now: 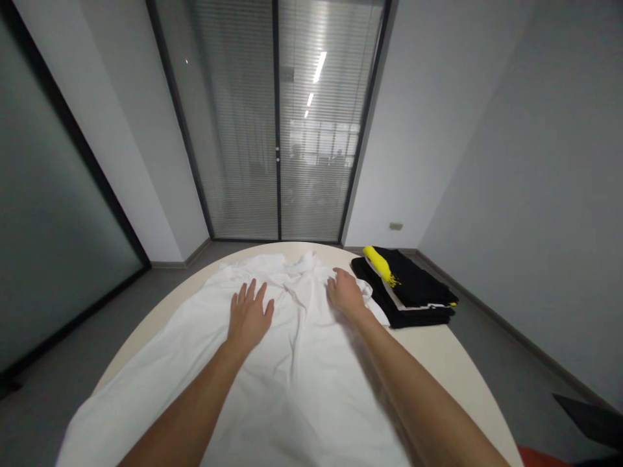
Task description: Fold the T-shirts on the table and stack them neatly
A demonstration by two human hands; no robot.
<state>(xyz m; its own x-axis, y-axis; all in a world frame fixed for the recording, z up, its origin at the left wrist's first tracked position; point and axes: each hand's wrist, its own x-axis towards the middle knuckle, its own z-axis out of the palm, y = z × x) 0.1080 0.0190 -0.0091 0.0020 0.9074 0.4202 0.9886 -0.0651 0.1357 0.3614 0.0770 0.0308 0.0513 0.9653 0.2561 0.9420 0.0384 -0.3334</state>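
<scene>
A large white cloth garment (296, 363) lies spread over the round table, with creases running down its middle and a bunched part at the far edge. My left hand (250, 314) rests flat on its upper left part, fingers spread. On the upper right part is my right hand (344, 290), its fingers bent and turned inward over the fabric; whether they pinch any of it is hard to see. Some white fabric shows just beyond the right wrist, touching the dark stack.
Folded black clothes (421, 279) with a yellow piece (379, 264) on them are stacked at the table's back right. The pale tabletop (457, 370) shows on the right. Behind stand glass doors with blinds (243, 130). Something red and black is at the lower right.
</scene>
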